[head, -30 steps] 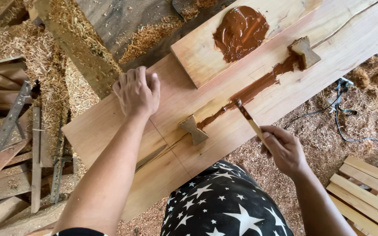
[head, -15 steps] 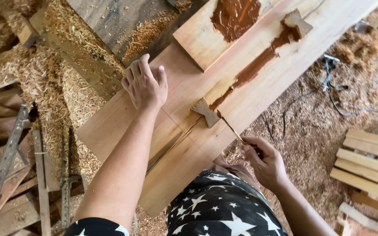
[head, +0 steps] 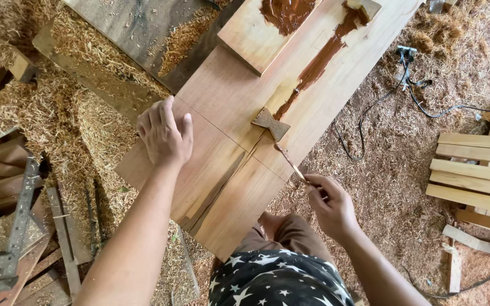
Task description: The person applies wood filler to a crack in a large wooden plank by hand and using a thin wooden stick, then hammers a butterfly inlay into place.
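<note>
A long light wooden plank point(head: 222, 187) runs from the lower middle to the upper right. A dark crack splits its near end. A bow-tie shaped wooden key point(head: 271, 123) is set into the plank, and a streak of brown paste point(head: 316, 63) runs from it to a second key point(head: 364, 8) at the top. My left hand point(head: 164, 135) rests flat on the plank's left edge, fingers together. My right hand point(head: 328, 205) pinches a thin wooden stick point(head: 289, 162) whose paste-covered tip touches the plank just below the near key.
A smaller board point(head: 244, 39) with a blob of brown paste lies on the plank's far side. Sawdust and shavings cover the floor. Metal clamps point(head: 12, 238) and scrap wood lie at left, a black cable point(head: 404, 90) and a slatted wooden pallet point(head: 477, 170) at right.
My right hand has drawn the stick down along the paste streak, past the near key toward me. My left hand has shifted down the plank's left edge. The camera view has shifted.
</note>
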